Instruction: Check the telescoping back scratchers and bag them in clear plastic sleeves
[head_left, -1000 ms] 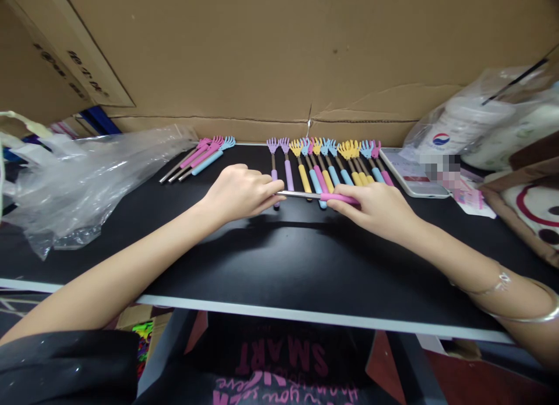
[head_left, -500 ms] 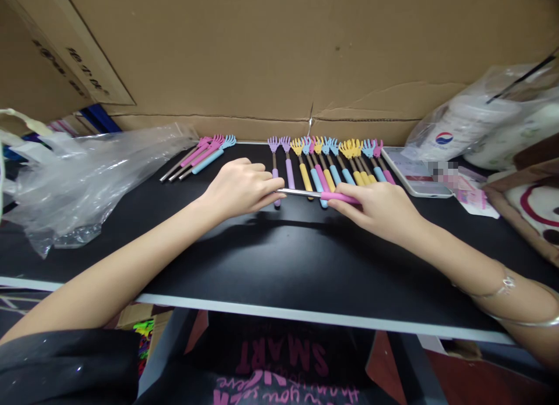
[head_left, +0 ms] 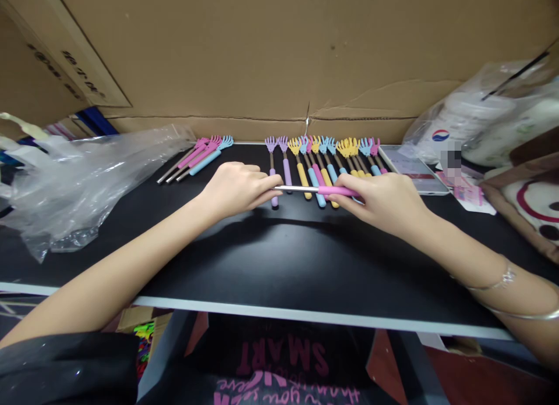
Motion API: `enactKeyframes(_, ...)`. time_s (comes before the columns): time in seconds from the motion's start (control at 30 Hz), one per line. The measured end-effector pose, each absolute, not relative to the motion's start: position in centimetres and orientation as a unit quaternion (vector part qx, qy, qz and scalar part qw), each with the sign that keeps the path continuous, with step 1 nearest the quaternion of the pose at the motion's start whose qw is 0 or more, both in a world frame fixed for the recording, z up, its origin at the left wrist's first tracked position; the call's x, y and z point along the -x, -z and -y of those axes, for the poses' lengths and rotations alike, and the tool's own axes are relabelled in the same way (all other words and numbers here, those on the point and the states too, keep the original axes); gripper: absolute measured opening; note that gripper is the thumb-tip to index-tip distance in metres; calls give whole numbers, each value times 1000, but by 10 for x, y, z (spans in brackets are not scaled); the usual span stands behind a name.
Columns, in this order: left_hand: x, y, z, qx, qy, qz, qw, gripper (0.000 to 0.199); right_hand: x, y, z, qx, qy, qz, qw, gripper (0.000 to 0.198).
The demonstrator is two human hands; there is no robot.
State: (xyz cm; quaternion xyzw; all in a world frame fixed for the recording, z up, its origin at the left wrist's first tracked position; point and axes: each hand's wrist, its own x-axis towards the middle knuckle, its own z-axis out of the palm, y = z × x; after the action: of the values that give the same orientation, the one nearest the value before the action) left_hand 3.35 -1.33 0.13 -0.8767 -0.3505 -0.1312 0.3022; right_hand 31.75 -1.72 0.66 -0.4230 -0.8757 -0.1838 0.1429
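Note:
Across the front of me I hold a back scratcher [head_left: 301, 189] level above the table. My left hand [head_left: 242, 187] is closed, its thumb and fingers pinching the tip of the bare metal rod. Around the pink sleeve [head_left: 334, 191] my right hand [head_left: 386, 201] is closed; the claw head does not show. Behind the hands, a row of back scratchers [head_left: 301, 178] in purple, yellow, blue and pink lies with the claws toward the cardboard. Further left lie a blue back scratcher [head_left: 207, 160] and two pink ones, their metal rods pointing toward me.
A clear plastic bag [head_left: 87, 184] lies on the black table [head_left: 279, 265] at left. To the right are a phone [head_left: 413, 169], pink-printed paper [head_left: 467, 195], a bagged cup [head_left: 463, 125] and a plush item [head_left: 528, 204]. Cardboard [head_left: 244, 56] stands along the back.
The right hand and the pink sleeve have shifted slightly left and up, and the rod is closer to level. Both hands keep their hold. The whole view has moved a little.

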Motion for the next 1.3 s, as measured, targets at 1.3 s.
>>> enactKeyframes(1.3, -26, 0, 8, 856, 249, 300, 339, 40, -323, 4, 6, 409, 141, 878, 207, 57)
